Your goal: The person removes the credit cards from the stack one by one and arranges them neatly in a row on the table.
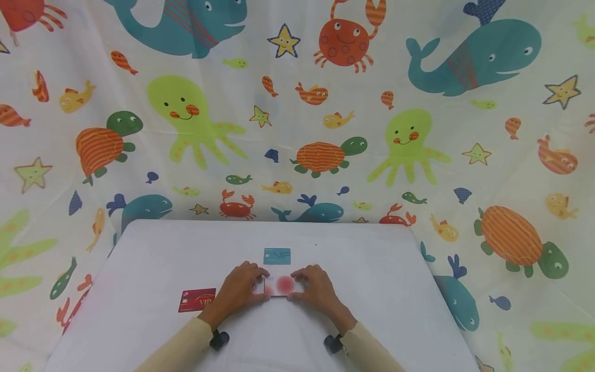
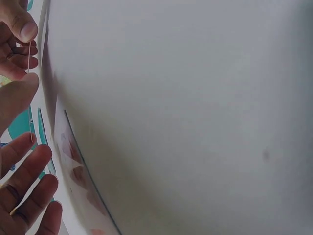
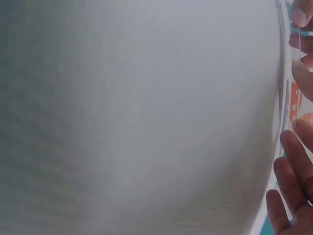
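A white card (image 1: 279, 291) with a soft red disc on it is held between both hands near the middle of the table. My left hand (image 1: 239, 288) pinches its left side between thumb and forefinger, and my right hand (image 1: 319, 290) pinches its right side the same way. Seen edge-on in the left wrist view, the card (image 2: 30, 105) is a thin line, lifted off the table. Just beyond the hands lies a blue card (image 1: 277, 256). A red card (image 1: 197, 300) lettered VIP lies left of my left wrist, partly covered by it.
The table has a white cloth (image 1: 153, 258). Behind it hangs a curtain (image 1: 297, 124) printed with sea animals. Each wrist wears a small dark camera, one on the left (image 1: 219, 340) and one on the right (image 1: 332, 343).
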The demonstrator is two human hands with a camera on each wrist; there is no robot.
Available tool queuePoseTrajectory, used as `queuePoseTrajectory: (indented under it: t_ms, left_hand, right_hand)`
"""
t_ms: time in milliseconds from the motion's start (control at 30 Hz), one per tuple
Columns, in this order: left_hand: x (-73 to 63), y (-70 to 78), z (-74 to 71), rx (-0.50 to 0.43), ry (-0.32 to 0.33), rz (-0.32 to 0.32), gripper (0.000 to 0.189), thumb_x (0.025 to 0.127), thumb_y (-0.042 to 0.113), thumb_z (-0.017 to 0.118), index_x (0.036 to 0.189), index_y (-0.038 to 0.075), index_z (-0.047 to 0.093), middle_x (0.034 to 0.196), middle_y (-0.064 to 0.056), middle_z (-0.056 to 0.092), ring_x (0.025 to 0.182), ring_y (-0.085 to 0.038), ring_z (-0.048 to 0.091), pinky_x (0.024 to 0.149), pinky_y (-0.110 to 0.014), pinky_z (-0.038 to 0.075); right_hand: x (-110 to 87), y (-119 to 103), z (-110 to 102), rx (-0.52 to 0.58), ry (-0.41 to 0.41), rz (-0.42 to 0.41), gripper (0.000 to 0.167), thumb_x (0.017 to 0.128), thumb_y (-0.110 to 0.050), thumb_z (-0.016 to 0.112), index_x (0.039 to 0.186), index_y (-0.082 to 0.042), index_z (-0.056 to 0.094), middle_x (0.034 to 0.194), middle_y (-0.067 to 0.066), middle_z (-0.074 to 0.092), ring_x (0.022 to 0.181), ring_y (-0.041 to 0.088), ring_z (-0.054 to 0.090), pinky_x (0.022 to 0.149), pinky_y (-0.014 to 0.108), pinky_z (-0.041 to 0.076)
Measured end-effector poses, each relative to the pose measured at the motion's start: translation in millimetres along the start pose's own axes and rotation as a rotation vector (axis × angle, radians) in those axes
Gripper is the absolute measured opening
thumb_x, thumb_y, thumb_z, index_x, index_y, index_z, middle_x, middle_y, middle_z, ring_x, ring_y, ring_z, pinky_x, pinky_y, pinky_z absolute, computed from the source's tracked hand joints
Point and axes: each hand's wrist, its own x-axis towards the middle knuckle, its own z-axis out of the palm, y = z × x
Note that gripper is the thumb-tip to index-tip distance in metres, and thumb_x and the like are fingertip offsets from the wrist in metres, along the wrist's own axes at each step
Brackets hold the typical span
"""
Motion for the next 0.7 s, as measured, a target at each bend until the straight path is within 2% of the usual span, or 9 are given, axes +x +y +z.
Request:
queuePoseTrajectory:
  t_ms: [500,700]
  left_hand:
    - [-4.8,-1.7,3.8,0.007,0.012,-0.002,0.052,0.073,0.048,0.096,0.116,0.026,0.078,0.095,0.012,0.071,0.091,-0.005,0.061,0.086,-0.034,0.062]
    - [-6.1,-2.3,5.1,0.013,0.019,-0.001,0.051,0.073,0.049,0.096,0.116,0.027,0.078,0.095,0.013,0.071,0.090,-0.004,0.061,0.085,-0.032,0.062]
  right_hand:
    - [-5.0,-4.6,-1.3,0.007,-0.014,-0.006,0.047,0.079,-0.045,0.094,0.120,-0.029,0.078,0.105,-0.012,0.071,0.104,0.009,0.059,0.094,0.037,0.056]
    - [-6.4,-5.3,-0.6,0.014,-0.021,0.010,0.047,0.078,-0.044,0.095,0.121,-0.030,0.078,0.106,-0.012,0.071,0.107,0.011,0.060,0.098,0.042,0.056]
